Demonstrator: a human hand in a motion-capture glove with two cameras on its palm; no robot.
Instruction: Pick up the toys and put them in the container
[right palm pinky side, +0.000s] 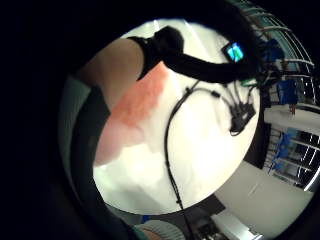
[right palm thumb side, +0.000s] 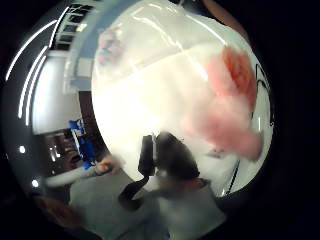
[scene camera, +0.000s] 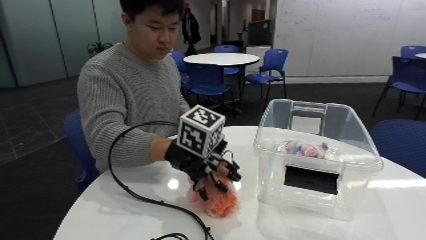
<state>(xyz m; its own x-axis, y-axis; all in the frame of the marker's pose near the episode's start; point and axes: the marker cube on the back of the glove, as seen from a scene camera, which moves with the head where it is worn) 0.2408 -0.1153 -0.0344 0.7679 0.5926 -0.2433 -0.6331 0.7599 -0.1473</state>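
Observation:
A fluffy pink and orange toy lies on the white round table, in front of the person. My gloved right hand hangs just above it. Its fingers are spread and bent downward, and their tips reach the toy's top without closing round it. The same toy shows in the thumb side palm view, lying on the table a little way off from the palm. It also shows as the pink toy beside the palm. A clear plastic container stands to the right with a pastel toy inside.
A black cable loops over the table from the glove toward the front edge. The container has a black label on its front wall. Blue chairs and another round table stand behind the person.

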